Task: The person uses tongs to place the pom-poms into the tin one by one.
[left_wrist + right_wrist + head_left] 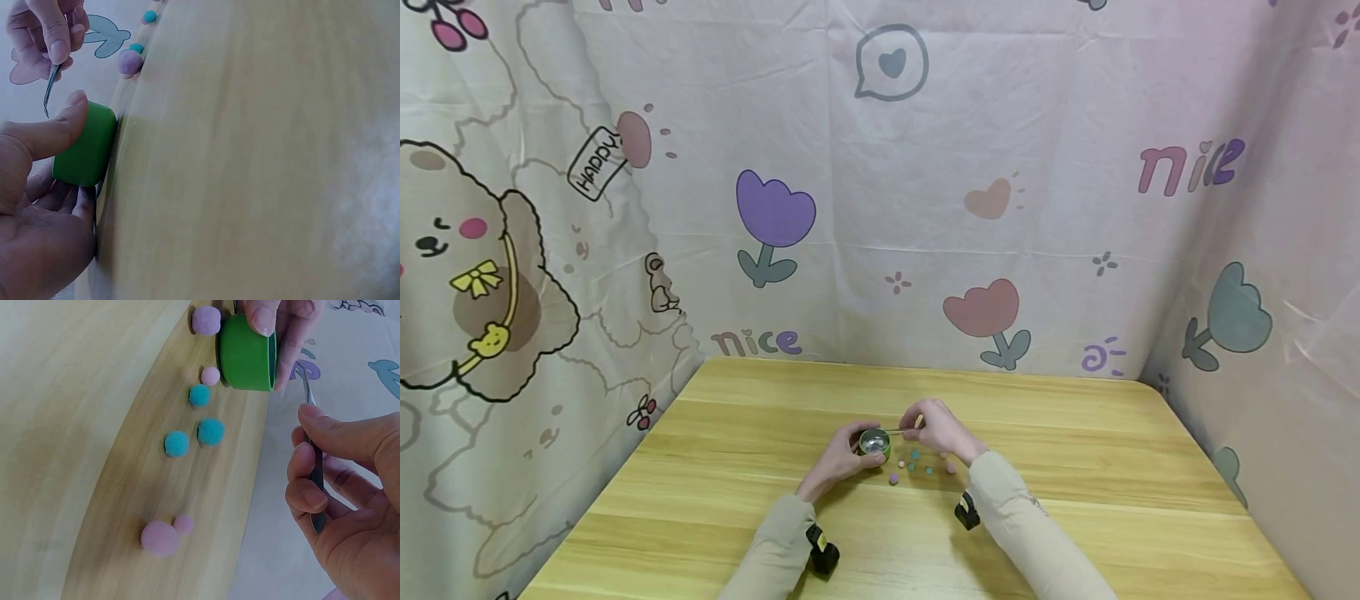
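My left hand (pixel 841 457) grips a small round green cup (pixel 242 359) that stands on the table, thumb on one side and fingers on the other. Looking down from the head, its inside shows silvery. Between thumb and fingers, my right hand (pixel 938 428) holds metal tweezers (pixel 309 397) with a bent tip. That tip points toward the cup's mouth, and no pom-pom shows at it in the right wrist view. Beside the cup lie several fuzzy pom-poms: teal ones (pixel 210 432), a lilac one (pixel 206 320) and pink ones (pixel 160 538).
The wooden table (pixel 760 400) has light yellow grain. A printed cloth (pixel 880 167) with tulips, hearts and a bear hangs behind it and along both sides. Each wrist carries a black camera, such as the one (pixel 824 557) on the left sleeve.
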Motion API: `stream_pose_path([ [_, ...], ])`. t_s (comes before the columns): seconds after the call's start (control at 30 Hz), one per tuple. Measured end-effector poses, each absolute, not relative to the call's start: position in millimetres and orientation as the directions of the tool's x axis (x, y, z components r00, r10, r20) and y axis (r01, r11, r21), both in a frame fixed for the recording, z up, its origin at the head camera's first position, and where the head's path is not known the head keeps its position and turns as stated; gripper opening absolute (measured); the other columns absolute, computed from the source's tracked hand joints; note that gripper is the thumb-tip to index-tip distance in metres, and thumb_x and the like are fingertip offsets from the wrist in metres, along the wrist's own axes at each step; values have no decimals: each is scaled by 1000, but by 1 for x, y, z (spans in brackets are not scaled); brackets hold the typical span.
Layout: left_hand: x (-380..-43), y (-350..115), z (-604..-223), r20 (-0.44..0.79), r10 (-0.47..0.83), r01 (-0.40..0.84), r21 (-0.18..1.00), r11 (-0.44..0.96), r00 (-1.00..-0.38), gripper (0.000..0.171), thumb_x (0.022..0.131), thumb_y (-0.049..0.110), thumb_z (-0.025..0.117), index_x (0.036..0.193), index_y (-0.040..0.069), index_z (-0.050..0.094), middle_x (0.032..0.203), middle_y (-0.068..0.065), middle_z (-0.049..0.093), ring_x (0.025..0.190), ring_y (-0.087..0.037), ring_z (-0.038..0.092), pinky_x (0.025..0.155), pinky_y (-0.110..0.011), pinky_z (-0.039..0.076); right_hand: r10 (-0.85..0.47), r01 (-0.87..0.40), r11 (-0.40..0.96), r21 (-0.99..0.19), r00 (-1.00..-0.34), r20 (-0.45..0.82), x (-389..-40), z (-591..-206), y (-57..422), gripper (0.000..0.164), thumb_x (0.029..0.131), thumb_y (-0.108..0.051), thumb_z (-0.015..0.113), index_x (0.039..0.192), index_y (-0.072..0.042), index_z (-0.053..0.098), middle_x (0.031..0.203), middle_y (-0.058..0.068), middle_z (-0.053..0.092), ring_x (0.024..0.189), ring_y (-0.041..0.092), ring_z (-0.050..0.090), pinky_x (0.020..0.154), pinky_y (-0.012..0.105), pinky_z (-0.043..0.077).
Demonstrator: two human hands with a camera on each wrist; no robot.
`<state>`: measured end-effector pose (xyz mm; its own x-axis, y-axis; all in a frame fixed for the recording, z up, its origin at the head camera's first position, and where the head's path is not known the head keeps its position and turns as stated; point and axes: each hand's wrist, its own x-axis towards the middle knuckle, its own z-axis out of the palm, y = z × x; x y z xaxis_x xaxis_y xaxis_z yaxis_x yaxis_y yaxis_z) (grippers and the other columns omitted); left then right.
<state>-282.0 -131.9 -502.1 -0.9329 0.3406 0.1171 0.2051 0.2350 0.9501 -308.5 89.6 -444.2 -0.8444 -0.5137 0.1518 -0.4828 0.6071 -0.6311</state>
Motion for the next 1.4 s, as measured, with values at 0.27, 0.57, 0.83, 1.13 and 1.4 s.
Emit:
stream_pose_path([
  [0.27, -283, -131, -503, 116, 330, 203, 949, 243, -937, 62, 85, 0, 77, 139, -12, 48, 133, -31, 58, 130, -48, 54, 114, -58, 40, -507, -478, 606, -636, -848, 154, -306, -443, 93, 7, 89, -2, 73, 95, -2, 76, 91, 8, 75, 76, 12, 67, 68, 24, 56],
  [0.57, -283, -131, -504, 120, 325, 205, 949, 241, -938, 62, 84, -1, 77, 138, -12, 49, 134, -30, 58, 130, -47, 54, 115, -59, 39, -493, -457, 609, -648, -858, 142, -306, -443, 97, 9, 89, -3, 72, 97, 0, 76, 90, 7, 75, 78, 15, 68, 71, 24, 56],
  [0.83, -283, -131, -504, 121, 330, 207, 949, 238, -936, 62, 84, -2, 77, 138, -13, 49, 132, -31, 58, 129, -48, 54, 114, -59, 40, -476, -452, 621, -640, -866, 150, -301, -440, 105, 8, 88, -2, 72, 96, -2, 76, 90, 6, 73, 77, 13, 65, 69, 23, 55],
  [1.13, -284, -133, -505, 127, 332, 214, 947, 239, -935, 61, 84, 0, 78, 138, -11, 50, 133, -32, 57, 129, -49, 53, 115, -59, 40, -451, -455, 622, -637, -873, 184, -293, -439, 118, 9, 88, -1, 72, 96, 0, 76, 90, 7, 72, 73, 12, 65, 67, 20, 54],
  [1.4, -284, -133, -506, 128, 335, 219, 944, 248, -934, 61, 85, 0, 77, 138, -12, 49, 133, -31, 57, 131, -49, 52, 115, -59, 39, -438, -462, 629, -625, -875, 206, -288, -442, 129, 9, 88, -2, 72, 96, -1, 76, 91, 8, 73, 71, 7, 63, 66, 19, 55],
])
